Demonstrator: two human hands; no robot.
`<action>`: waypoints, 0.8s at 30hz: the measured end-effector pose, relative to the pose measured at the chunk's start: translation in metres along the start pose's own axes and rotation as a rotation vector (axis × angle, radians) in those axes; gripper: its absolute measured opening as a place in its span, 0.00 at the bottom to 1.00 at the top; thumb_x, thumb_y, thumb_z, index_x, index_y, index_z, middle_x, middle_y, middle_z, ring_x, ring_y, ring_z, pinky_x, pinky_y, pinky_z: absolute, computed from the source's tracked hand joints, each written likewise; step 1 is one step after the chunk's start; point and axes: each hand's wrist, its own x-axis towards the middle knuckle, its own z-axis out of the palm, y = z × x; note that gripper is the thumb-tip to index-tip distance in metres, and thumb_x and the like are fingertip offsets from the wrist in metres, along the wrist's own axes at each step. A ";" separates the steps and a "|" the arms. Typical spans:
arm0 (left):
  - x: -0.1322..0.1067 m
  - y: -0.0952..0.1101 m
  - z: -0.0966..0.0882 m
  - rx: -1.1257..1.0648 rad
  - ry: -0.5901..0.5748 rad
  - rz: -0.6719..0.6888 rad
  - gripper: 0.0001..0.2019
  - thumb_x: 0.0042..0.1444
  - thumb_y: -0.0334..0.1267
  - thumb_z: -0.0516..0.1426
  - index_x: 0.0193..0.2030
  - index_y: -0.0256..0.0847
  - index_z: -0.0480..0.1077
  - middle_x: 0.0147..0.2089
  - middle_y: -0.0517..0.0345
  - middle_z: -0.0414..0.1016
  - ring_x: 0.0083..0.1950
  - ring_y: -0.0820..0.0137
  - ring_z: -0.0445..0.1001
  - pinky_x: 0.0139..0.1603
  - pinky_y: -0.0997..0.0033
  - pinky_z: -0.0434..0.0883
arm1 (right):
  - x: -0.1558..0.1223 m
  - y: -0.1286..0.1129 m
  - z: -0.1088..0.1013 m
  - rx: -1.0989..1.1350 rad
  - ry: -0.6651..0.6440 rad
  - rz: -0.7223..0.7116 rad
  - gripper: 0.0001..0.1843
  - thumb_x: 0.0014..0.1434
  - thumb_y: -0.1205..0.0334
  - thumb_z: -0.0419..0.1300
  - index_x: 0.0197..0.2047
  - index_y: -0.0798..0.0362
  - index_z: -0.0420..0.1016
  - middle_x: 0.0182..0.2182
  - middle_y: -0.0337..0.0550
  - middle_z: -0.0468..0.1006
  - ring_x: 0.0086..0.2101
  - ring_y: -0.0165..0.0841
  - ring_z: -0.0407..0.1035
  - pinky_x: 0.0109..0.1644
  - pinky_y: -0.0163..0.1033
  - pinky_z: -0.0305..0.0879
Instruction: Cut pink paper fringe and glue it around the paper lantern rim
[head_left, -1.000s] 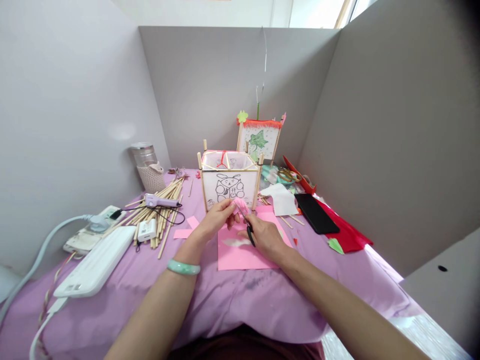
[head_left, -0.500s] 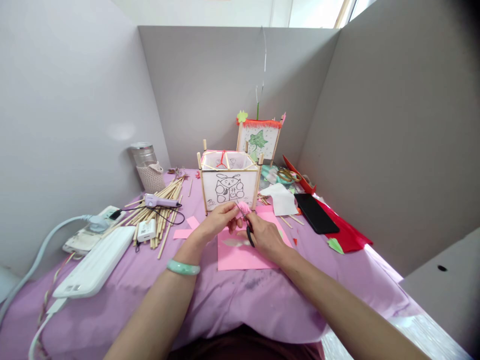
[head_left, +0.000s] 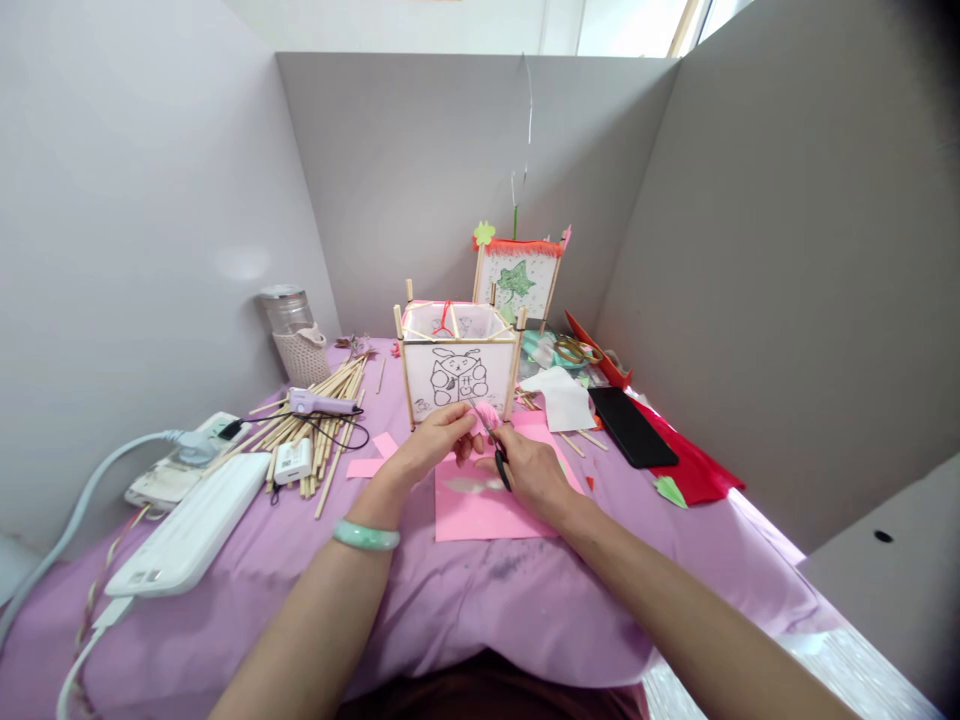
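Observation:
My left hand [head_left: 448, 437], with a green bangle on its wrist, pinches a small pink paper piece [head_left: 489, 412]. Closed around the black handles of a pair of scissors [head_left: 502, 468] is my right hand [head_left: 531, 463]; the blades point up and left at the pink piece, close to my left fingertips. Below both hands lies a pink sheet [head_left: 480, 515] with a pale patch on it. Just behind them stands a square lantern [head_left: 460, 380] of sticks and white paper, with a drawn animal on its front and a red cord on top.
Bamboo sticks [head_left: 330, 440], a lilac glue gun [head_left: 322, 402], a power strip [head_left: 161, 478] and a white power bank [head_left: 191, 525] lie at left. A jar [head_left: 292, 335] stands behind. At right are a black phone [head_left: 632, 427] and red cloth [head_left: 697, 470]. Another lantern [head_left: 519, 280] stands behind.
The scissors have shifted slightly in my right hand, and their handle loop looks narrower. My left hand and the pink piece stay in nearly the same place.

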 end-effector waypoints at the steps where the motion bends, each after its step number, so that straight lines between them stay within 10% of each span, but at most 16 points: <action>1: 0.000 0.000 0.000 0.002 0.002 0.000 0.12 0.57 0.45 0.53 0.32 0.36 0.64 0.26 0.58 0.72 0.19 0.78 0.65 0.20 0.77 0.62 | 0.000 0.000 0.000 0.000 0.000 0.001 0.16 0.58 0.53 0.59 0.45 0.54 0.66 0.35 0.44 0.77 0.32 0.34 0.72 0.30 0.33 0.58; 24: 0.003 0.000 -0.001 -0.014 0.130 0.032 0.14 0.55 0.47 0.54 0.32 0.37 0.63 0.24 0.60 0.71 0.18 0.78 0.65 0.20 0.76 0.63 | -0.002 0.001 0.000 0.015 -0.047 0.010 0.18 0.58 0.51 0.57 0.47 0.53 0.65 0.37 0.44 0.75 0.34 0.35 0.71 0.32 0.34 0.56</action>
